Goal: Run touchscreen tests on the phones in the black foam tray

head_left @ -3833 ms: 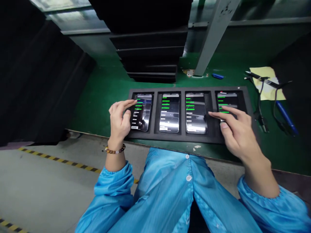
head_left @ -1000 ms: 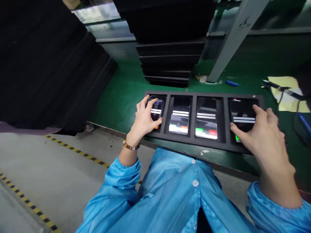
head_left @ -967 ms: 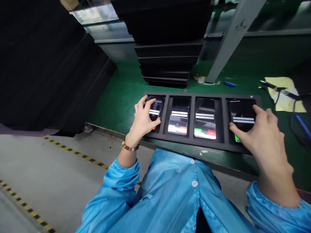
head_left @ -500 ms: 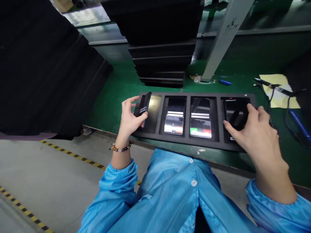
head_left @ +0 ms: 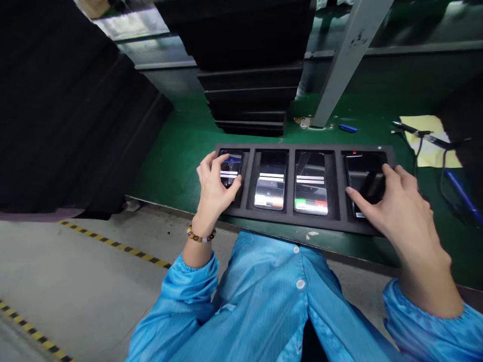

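A long black tray with side-by-side compartments lies along the table's front edge. In its leftmost compartment a smartphone lies face up, my left hand curled over it with thumb and fingers at its sides. My right hand spans the dark-screened smartphone in the rightmost compartment, thumb on one long edge and fingers on the other. Between them rest a second-slot smartphone and a third-slot smartphone, both showing white bars and coloured patches on their screens.
Behind the tray stands a stack of black trays, beside a grey metal post. A blue cap lies near the post. Yellow paper, a black pen and cables lie at the right. Black curtain hangs at the left.
The smartphone in my left hand has gone from tilted up to flat in the leftmost compartment, and that hand has shifted right. My right hand has stayed nearly still.
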Action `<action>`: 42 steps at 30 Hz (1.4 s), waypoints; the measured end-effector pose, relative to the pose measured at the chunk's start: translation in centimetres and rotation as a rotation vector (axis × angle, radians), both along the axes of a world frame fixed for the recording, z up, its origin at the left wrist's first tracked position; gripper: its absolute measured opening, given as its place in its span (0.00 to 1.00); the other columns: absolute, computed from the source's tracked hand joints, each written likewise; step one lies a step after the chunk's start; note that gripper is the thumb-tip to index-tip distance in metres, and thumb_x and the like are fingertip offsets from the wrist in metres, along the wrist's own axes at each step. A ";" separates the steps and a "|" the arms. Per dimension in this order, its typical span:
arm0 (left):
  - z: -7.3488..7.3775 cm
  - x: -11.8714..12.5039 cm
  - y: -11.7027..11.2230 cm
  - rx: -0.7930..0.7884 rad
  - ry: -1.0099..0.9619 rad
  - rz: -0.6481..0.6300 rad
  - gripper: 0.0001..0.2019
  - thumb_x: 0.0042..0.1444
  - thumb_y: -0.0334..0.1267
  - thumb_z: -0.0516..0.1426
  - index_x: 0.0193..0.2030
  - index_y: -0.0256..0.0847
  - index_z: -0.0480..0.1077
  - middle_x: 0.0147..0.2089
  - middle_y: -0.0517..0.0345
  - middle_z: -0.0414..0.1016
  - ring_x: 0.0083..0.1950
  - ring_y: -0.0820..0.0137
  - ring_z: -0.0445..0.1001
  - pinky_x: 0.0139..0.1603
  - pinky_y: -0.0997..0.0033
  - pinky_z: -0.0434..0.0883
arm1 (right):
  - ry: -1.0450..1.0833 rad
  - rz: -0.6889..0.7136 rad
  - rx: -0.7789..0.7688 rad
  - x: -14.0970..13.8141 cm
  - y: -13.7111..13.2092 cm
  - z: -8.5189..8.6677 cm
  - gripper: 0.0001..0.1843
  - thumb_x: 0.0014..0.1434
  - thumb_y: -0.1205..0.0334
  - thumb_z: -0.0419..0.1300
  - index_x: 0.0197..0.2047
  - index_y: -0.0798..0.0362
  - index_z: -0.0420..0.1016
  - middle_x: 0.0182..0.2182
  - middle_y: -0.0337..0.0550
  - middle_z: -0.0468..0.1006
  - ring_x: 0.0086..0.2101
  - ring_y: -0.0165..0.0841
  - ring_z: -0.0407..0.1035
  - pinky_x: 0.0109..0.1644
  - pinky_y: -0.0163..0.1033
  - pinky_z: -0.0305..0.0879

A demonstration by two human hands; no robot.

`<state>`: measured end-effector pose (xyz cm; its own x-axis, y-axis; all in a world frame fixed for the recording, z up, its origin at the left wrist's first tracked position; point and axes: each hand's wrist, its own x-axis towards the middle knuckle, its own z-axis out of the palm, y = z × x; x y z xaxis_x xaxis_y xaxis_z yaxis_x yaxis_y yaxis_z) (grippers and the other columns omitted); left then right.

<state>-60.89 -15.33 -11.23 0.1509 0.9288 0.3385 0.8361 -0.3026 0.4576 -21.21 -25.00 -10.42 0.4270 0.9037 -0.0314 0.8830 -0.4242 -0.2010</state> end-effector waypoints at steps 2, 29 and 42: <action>0.3 1.3 -0.4 0.028 -0.009 -0.044 0.29 0.66 0.46 0.65 0.71 0.45 0.68 0.75 0.38 0.63 0.79 0.45 0.62 0.80 0.38 0.61 | -0.012 0.045 0.054 0.0 -0.1 -1.1 0.55 0.66 0.29 0.59 0.83 0.53 0.54 0.79 0.58 0.57 0.70 0.68 0.64 0.69 0.74 0.70; 0.9 8.6 -1.5 -0.189 0.030 -0.277 0.34 0.65 0.45 0.67 0.75 0.46 0.64 0.81 0.38 0.55 0.81 0.42 0.57 0.78 0.38 0.65 | -0.165 -0.044 0.122 -1.3 0.9 -2.1 0.52 0.64 0.33 0.61 0.76 0.64 0.60 0.58 0.71 0.74 0.64 0.66 0.59 0.67 0.69 0.58; 1.9 11.1 -0.8 -0.308 0.109 -0.184 0.41 0.57 0.33 0.65 0.78 0.50 0.61 0.85 0.41 0.51 0.85 0.41 0.52 0.83 0.23 0.53 | -0.059 -0.084 0.139 -2.1 0.5 -1.1 0.48 0.67 0.32 0.57 0.80 0.52 0.59 0.65 0.68 0.62 0.63 0.67 0.59 0.58 0.75 0.72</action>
